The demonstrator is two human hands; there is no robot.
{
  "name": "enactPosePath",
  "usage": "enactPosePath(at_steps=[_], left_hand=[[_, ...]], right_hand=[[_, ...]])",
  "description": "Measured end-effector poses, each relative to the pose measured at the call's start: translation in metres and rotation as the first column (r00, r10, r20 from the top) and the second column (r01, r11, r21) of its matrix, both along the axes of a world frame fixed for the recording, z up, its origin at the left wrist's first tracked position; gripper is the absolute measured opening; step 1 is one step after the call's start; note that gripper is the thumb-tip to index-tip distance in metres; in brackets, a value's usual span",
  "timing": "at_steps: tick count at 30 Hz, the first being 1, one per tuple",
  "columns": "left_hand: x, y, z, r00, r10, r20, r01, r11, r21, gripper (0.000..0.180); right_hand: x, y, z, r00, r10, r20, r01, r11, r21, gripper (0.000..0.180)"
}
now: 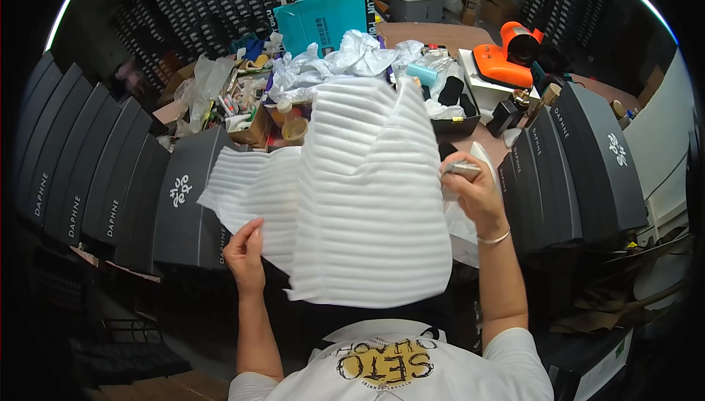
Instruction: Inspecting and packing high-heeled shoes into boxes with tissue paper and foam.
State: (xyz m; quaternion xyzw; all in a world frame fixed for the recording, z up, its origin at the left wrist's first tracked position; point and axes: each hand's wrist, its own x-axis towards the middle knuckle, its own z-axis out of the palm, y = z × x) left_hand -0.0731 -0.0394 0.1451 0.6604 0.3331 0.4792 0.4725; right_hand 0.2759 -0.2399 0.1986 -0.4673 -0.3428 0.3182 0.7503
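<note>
A large sheet of white ribbed foam wrap (360, 195) hangs in front of me, draped and folded over itself. My left hand (246, 254) pinches its lower left edge. My right hand (474, 192) is raised at the sheet's right side, fingers closed around a small silvery object (463, 169), and it also seems to touch the sheet's edge. What lies under the sheet is hidden.
Rows of dark grey boxes stand on the left (95, 173) and right (580, 159). Behind the sheet lie crumpled white paper (345, 59), a teal bag (319, 23), an orange tool (507, 59), a black tray (459, 118) and small clutter (242, 103).
</note>
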Motion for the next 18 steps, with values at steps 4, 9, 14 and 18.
enactPosePath(at_steps=[4, 9, 14, 18], left_hand=[[0.048, -0.057, 0.004, 0.808, -0.113, -0.578, 0.212, 0.972, 0.106, 0.042], [0.060, -0.050, -0.043, 0.691, -0.114, -0.714, 0.196, 0.980, 0.034, 0.061], [0.053, -0.039, -0.036, 0.666, -0.186, -0.722, 0.270, 0.963, 0.000, 0.065], [0.050, -0.040, -0.030, 0.610, -0.238, -0.755, 0.296, 0.953, -0.062, 0.068]], right_hand=[[0.057, -0.012, -0.065, 0.792, -0.066, 0.607, 0.412, 0.792, -0.451, 0.013], [-0.019, -0.049, -0.002, 0.821, -0.247, 0.514, 0.370, 0.917, -0.151, 0.014], [-0.112, -0.015, -0.029, 0.516, 0.081, 0.853, 0.334, 0.898, -0.287, 0.015], [-0.091, 0.014, -0.091, 0.965, 0.209, 0.161, -0.113, 0.878, -0.465, 0.012]])
